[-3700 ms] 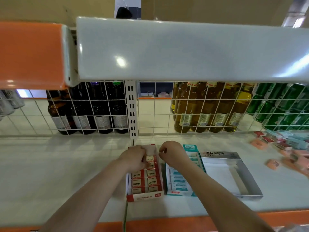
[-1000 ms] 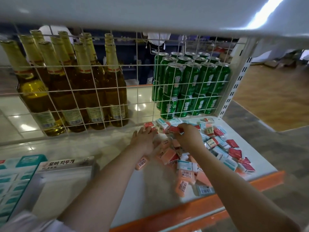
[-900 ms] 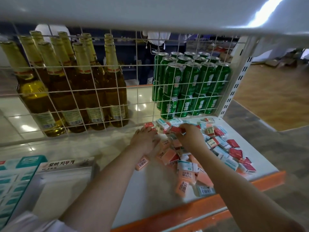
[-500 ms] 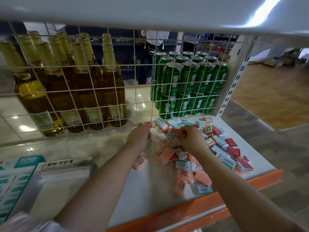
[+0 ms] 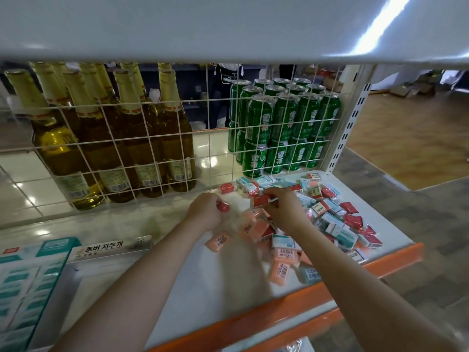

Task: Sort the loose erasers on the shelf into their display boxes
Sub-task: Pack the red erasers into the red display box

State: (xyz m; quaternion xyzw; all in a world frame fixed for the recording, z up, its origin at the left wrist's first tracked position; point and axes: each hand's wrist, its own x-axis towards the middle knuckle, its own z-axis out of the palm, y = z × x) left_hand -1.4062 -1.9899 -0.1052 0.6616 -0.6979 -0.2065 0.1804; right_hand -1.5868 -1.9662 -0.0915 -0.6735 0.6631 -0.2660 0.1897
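A heap of loose erasers point(image 5: 330, 219) in red, teal and salmon wrappers lies on the right part of the white shelf point(image 5: 223, 283). My left hand point(image 5: 205, 212) grips a red eraser point(image 5: 222, 207) at the heap's left edge. My right hand point(image 5: 284, 209) pinches another red eraser point(image 5: 261, 200) above the heap. A grey display box point(image 5: 83, 273) with Korean lettering sits at the lower left, its inside bare. Left of it, a teal display box point(image 5: 22, 283) holds rows of teal erasers.
A white wire grid point(image 5: 157, 153) backs the shelf; amber bottles point(image 5: 119, 138) and green cans point(image 5: 284, 125) stand behind it. The upper shelf point(image 5: 228, 29) hangs low overhead. The shelf's orange front edge point(image 5: 317, 288) runs at the lower right, with floor beyond.
I moved from the red display box to the loose heap on the right. In the last second both hands closed on red erasers, and the right hand lifted its eraser off the heap.
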